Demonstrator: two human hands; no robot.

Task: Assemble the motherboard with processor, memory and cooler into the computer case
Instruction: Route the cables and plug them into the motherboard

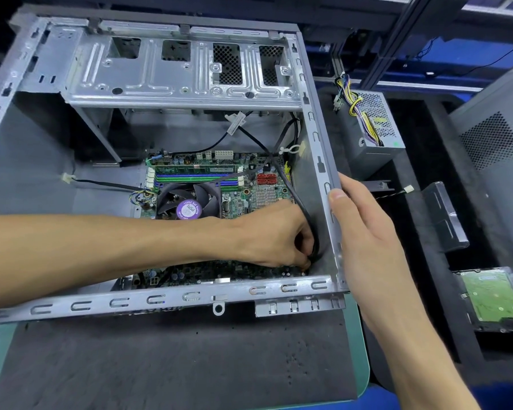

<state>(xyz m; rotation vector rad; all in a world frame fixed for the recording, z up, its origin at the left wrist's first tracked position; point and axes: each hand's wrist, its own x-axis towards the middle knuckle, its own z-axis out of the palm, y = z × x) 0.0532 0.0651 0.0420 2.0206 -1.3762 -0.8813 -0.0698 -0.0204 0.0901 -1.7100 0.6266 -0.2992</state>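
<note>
Motherboard (234, 184), the green board with its round black fan (188, 202) and long memory stick (194, 169), lies flat inside the open grey metal computer case (172, 300) on the desk. The left hand (274, 235) is curled down in the near right corner, pinching a thick black cable (301, 207), while the right hand (363, 220) grips the case's right wall. If the left hand tugs too hard or pushes the plug in crooked, I think little pins could bend, and the cable could snag the fan.

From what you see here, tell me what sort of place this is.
Probably a computer assembly or repair workbench. An open case with a motherboard inside lies on a dark mat; a loose power supply and a bare hard drive sit beside it.
</note>
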